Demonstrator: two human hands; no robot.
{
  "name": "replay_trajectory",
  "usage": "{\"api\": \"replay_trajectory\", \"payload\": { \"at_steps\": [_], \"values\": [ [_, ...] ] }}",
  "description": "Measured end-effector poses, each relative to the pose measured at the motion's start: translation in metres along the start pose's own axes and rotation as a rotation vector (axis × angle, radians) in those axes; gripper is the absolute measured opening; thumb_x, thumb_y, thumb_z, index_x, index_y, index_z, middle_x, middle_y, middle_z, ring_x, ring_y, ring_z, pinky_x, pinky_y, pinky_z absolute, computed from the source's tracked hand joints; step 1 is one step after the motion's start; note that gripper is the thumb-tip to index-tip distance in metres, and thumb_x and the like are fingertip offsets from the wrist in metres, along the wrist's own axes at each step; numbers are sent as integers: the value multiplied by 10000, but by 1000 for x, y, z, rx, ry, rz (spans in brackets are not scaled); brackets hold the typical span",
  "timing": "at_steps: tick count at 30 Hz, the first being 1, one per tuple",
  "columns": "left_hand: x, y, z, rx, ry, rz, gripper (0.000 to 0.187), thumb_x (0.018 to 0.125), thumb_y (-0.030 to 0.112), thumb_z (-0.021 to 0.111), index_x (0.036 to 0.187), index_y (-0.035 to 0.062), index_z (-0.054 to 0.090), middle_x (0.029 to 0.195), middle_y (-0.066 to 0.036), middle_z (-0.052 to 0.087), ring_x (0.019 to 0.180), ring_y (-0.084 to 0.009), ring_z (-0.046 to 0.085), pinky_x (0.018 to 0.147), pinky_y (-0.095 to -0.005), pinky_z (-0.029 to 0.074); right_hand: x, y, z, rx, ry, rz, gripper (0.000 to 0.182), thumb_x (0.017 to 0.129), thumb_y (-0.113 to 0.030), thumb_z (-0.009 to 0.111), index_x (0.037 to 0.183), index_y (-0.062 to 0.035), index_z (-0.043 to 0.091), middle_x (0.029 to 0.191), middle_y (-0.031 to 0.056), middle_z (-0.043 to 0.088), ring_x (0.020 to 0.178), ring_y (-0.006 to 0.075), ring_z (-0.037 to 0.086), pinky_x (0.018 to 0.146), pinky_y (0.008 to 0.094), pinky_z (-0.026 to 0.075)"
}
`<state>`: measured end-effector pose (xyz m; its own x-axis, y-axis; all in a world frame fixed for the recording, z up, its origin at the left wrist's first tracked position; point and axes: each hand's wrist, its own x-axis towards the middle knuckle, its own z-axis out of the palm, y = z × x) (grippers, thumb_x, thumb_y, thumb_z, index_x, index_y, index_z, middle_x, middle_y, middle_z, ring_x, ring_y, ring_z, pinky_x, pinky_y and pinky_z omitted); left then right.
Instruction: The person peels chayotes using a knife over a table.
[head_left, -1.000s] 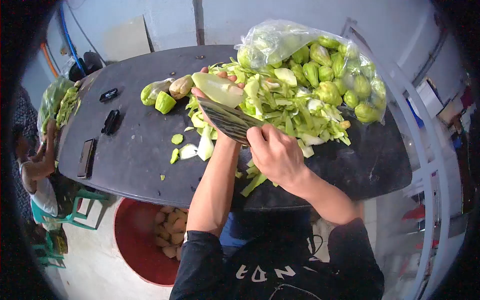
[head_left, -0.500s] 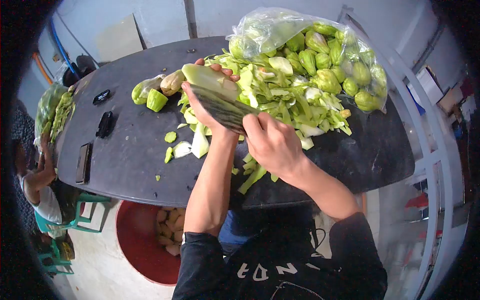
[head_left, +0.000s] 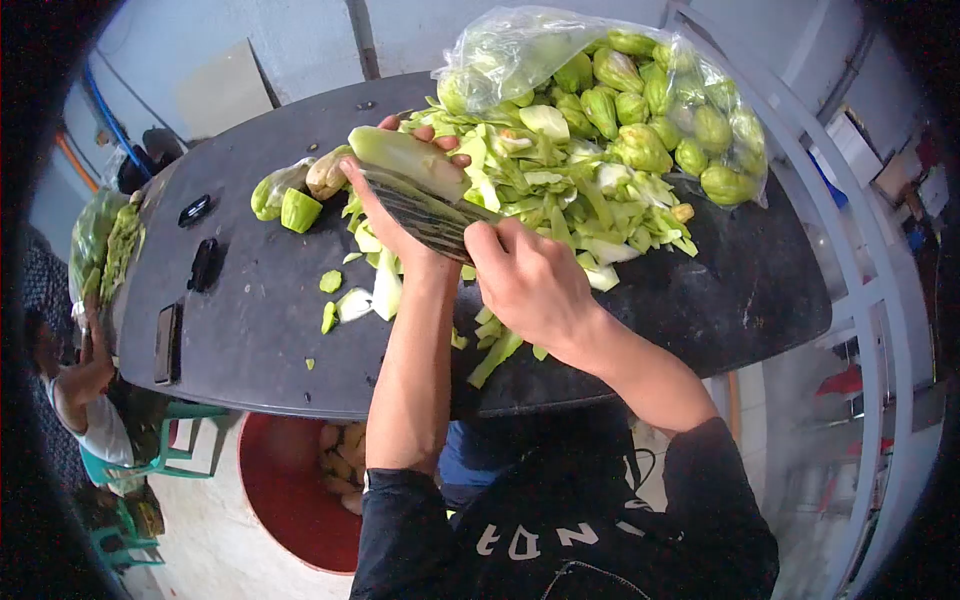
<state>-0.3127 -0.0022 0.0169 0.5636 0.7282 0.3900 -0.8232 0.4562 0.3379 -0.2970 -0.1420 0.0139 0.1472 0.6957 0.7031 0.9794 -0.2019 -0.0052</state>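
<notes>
A pale, largely peeled chayote (head_left: 395, 158) rests in my left hand (head_left: 397, 222), which is closed round it with the fingertips showing at its far side. My right hand (head_left: 535, 285) grips a knife (head_left: 420, 215) by its handle, hidden in the fist. The broad, dark-streaked blade lies along the near side of the chayote, in front of my left palm. Beyond and to the right spreads a heap of green peelings (head_left: 570, 185). Left of my left hand are a whole chayote (head_left: 326, 172) and a cut green chunk (head_left: 299, 210).
A clear plastic bag (head_left: 510, 60) holds many green chayotes (head_left: 640, 148) at the back right. On the dark table (head_left: 270, 330) lie a phone (head_left: 168, 345) and two small black objects. A red tub (head_left: 275, 500) with pale pieces stands below. Another person (head_left: 95, 390) sits far left.
The view has shifted slightly. My right hand and the knife have moved slightly left and toward me; the blade is still against the chayote. My left hand keeps its hold.
</notes>
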Motion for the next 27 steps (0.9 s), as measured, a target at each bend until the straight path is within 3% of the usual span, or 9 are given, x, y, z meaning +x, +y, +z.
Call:
{"api": "replay_trajectory", "payload": {
  "at_steps": [11,19,21,27],
  "values": [
    [5,4,-16,-12,9,52,606,986,575,347,1262,46,455,1006,-139,568,887,-326,585,782,-454,523,-9,-3,-1,34,-11,-5,123,846,-106,551,932,-32,503,678,124,552,522,279,630,424,384,527],
    [2,-4,-11,-90,-31,-34,569,996,574,304,1171,67,494,967,-125,561,879,-323,582,775,-451,499,-5,2,8,21,13,21,135,837,-97,550,940,-36,487,692,132,568,536,286,638,423,391,523],
    [2,-2,-10,-81,-18,-34,565,995,576,305,1156,70,497,959,-121,558,872,-321,578,775,-448,498,-4,0,9,59,13,65,198,758,2,612,901,-47,485,691,113,520,561,300,602,472,388,502],
    [-2,-6,0,-125,-22,-120,560,991,586,319,1137,76,497,945,-115,546,861,-309,558,792,-438,485,1,-1,11,51,27,95,210,767,-5,609,938,-36,491,716,136,545,600,308,620,491,393,514]
  ]
}}
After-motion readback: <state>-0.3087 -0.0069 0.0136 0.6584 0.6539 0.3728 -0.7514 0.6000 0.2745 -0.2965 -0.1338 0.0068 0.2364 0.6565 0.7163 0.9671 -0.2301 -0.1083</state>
